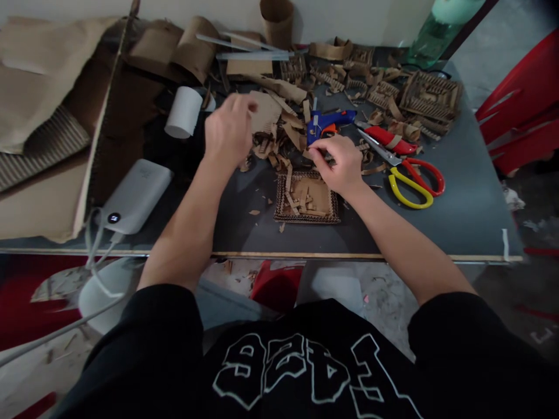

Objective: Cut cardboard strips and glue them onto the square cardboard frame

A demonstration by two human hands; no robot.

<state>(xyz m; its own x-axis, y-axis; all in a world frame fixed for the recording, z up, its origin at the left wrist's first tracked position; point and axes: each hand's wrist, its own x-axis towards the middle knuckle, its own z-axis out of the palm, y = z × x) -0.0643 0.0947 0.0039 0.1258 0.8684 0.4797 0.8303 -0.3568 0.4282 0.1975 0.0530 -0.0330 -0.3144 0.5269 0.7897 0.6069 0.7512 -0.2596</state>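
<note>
Right hand (338, 166) low over the work, fingers (321, 156) pinched on a small cardboard strip (315, 153), thin and tan, held just above the far edge of the square cardboard tray (307, 198). That tray lies flat on the dark grey tabletop (458, 198), near its front edge, with a ribbed, corrugated rim and loose cut strips heaped inside.

Left hand (229, 131) is up, off to the left and farther back, blurred; fingers curled loosely near a flat piece of brown card (266, 110), and whether they grip anything I cannot tell.

Just behind the right hand, a blue glue gun (325, 123) with an orange trigger lies among curled scraps. To the right, scissors (410, 174) with one yellow loop and one red loop, blades pointing back left, and beside them a red-handled cutter (388, 138).

Far right, a woven-looking lattice piece (430, 96) of corrugated strips. Along the back, clear glue sticks (248, 49), smooth and pale, and an upright cardboard tube (277, 20). At left, a white paper roll (183, 112) lying on its side, and nearer the front a smooth white power bank (135, 195) with a cable trailing off the edge. Big sheets of corrugated board (39, 105) cover the left corner, their fluting showing.
</note>
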